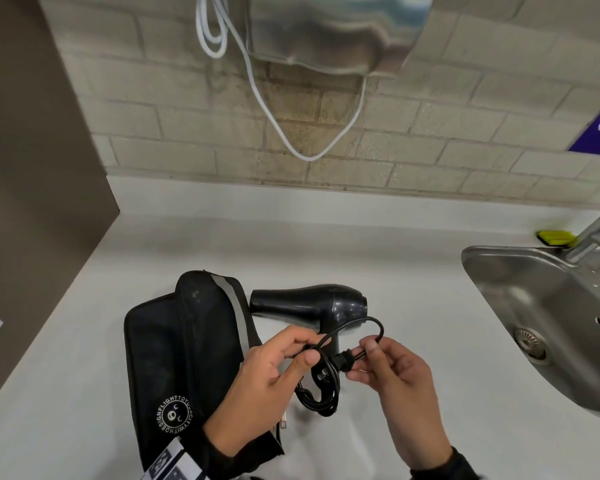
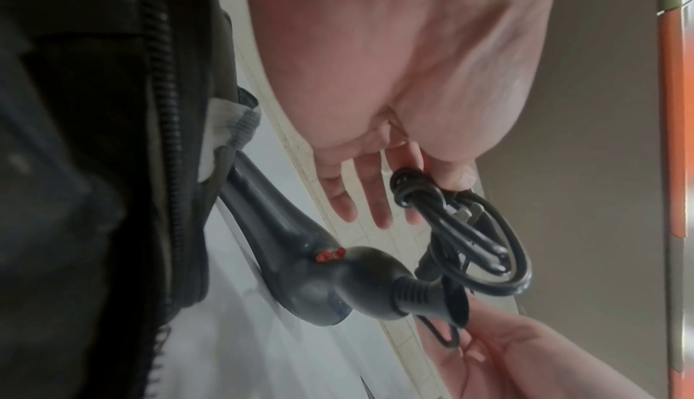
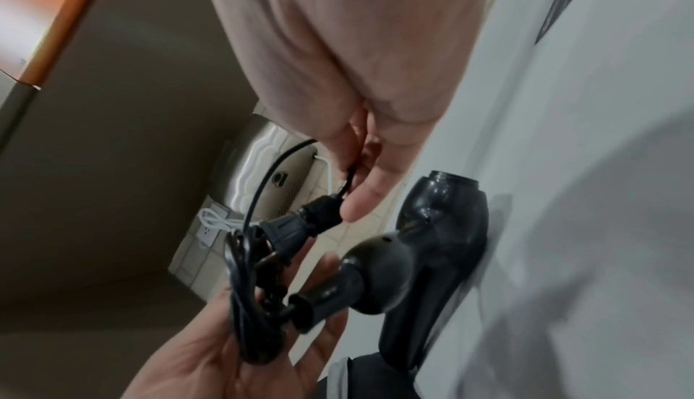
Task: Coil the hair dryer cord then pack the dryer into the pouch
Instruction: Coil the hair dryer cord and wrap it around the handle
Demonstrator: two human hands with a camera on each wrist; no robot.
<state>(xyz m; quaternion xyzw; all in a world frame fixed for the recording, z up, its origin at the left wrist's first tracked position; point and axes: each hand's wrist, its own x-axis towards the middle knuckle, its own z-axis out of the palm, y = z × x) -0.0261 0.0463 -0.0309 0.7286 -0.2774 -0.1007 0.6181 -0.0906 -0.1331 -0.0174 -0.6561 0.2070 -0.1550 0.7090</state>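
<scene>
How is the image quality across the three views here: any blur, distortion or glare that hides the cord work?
Head view: sharp at the hands, wide-angle bending of the wall bricks, glare on the steel dispenser. Left wrist view: the pouch is a dark blur, but the cord bundle is readable. Right wrist view: soft motion blur throughout, with a broad shadow on the counter beside the hair dryer.

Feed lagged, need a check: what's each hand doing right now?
Left hand: closed, pinching the coiled cord bundle.
Right hand: closed, pinching the cord just behind the plug.
</scene>
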